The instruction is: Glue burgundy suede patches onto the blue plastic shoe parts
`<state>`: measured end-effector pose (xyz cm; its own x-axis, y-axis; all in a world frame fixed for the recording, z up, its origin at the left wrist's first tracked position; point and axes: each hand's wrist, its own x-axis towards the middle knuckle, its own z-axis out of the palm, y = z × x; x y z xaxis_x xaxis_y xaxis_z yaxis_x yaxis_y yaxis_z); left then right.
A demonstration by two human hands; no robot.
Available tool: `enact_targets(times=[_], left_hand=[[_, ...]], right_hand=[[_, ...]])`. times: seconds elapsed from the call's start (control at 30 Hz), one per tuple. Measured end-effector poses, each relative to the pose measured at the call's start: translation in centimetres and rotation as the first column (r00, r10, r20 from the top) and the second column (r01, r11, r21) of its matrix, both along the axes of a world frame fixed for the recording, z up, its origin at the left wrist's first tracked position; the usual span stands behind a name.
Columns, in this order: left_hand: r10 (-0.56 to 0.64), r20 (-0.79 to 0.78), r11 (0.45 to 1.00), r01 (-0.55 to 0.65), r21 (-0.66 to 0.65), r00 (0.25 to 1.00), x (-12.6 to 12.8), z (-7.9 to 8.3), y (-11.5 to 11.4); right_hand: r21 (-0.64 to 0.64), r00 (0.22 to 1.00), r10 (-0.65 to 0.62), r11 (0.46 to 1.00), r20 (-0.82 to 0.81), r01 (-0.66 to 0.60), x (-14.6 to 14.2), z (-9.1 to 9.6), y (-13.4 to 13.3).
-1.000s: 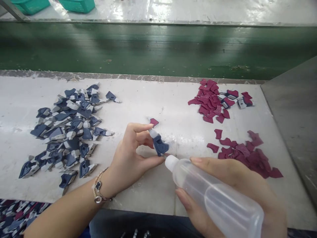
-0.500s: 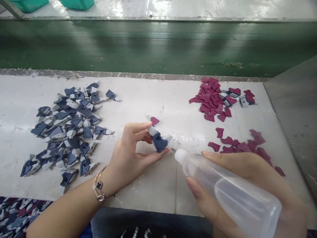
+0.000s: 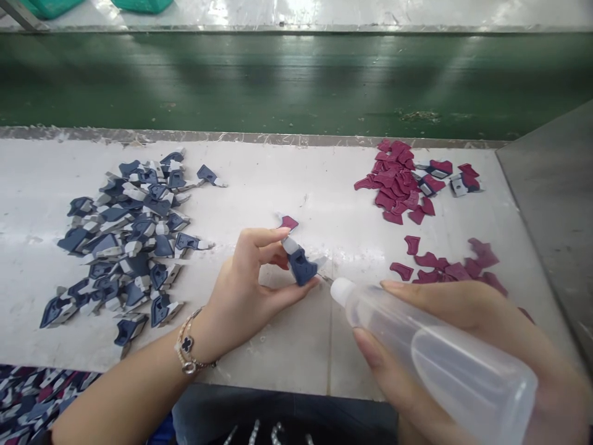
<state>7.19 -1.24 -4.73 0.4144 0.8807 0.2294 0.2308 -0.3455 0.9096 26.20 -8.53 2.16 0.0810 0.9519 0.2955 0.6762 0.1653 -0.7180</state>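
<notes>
Between thumb and fingers, my left hand [image 3: 252, 272] pinches a small blue and grey plastic part [image 3: 302, 266], its recessed blue side turned up. My right hand [image 3: 467, 327] is wrapped round a translucent squeeze bottle [image 3: 430, 352] with a white cap and a thin needle tip [image 3: 325, 278]. The bottle lies tilted, its needle at the right edge of the blue part; whether it touches cannot be made out. Just behind the held part rests a piece with a maroon face [image 3: 290, 222], partly hidden by my left fingers.
A heap of blue and grey parts [image 3: 134, 228] spreads over the left of the white table [image 3: 278, 173]. Maroon inserts [image 3: 393, 179] lie at the right, beside several parts with maroon faces [image 3: 435, 179]. A green belt [image 3: 296, 86] runs behind; a metal panel [image 3: 556, 204] bounds the right.
Both hands have shifted slightly to the right, with the plastic part and the bottle. The needle stays at the part's right edge.
</notes>
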Motion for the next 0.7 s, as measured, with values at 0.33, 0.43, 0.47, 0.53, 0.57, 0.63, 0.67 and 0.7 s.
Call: enact_targets(times=[0.33, 0.43, 0.47, 0.53, 0.57, 0.63, 0.67, 0.7], left_hand=[[-0.025, 0.026, 0.999, 0.026, -0.027, 0.999, 0.01, 0.18, 0.25], [-0.005, 0.038, 1.0, 0.006, -0.025, 0.999, 0.0, 0.16, 0.31], [0.007, 0.037, 1.0, -0.005, -0.028, 0.999, -0.01, 0.14, 0.31], [0.018, 0.033, 0.999, -0.017, -0.044, 0.999, -0.04, 0.1, 0.26], [0.017, 0.035, 0.999, -0.015, -0.05, 0.999, -0.05, 0.09, 0.21], [0.0, 0.045, 0.998, 0.002, -0.056, 0.999, -0.01, 0.08, 0.07], [-0.008, 0.048, 0.998, 0.01, -0.056, 0.999, 0.02, 0.08, 0.01], [-0.013, 0.046, 0.998, 0.016, -0.058, 0.999, 0.05, 0.07, -0.05]], right_hand=[[0.012, 0.995, 0.007, 1.0, -0.104, -0.006, -0.28, -0.36, 0.23], [-0.003, 0.998, -0.009, 1.0, -0.069, 0.009, -0.1, -0.18, 0.1], [-0.012, 0.997, 0.01, 1.0, -0.071, -0.011, -0.05, -0.11, 0.04], [-0.028, 0.995, 0.051, 0.998, -0.088, -0.054, 0.02, 0.04, -0.03], [-0.034, 0.993, 0.066, 0.997, -0.099, -0.069, 0.02, 0.1, -0.04], [-0.041, 0.989, 0.091, 0.995, -0.116, -0.096, -0.06, 0.19, 0.01], [-0.042, 0.987, 0.105, 0.993, -0.12, -0.111, -0.13, 0.2, 0.06], [-0.042, 0.985, 0.12, 0.991, -0.121, -0.125, -0.22, 0.2, 0.13]])
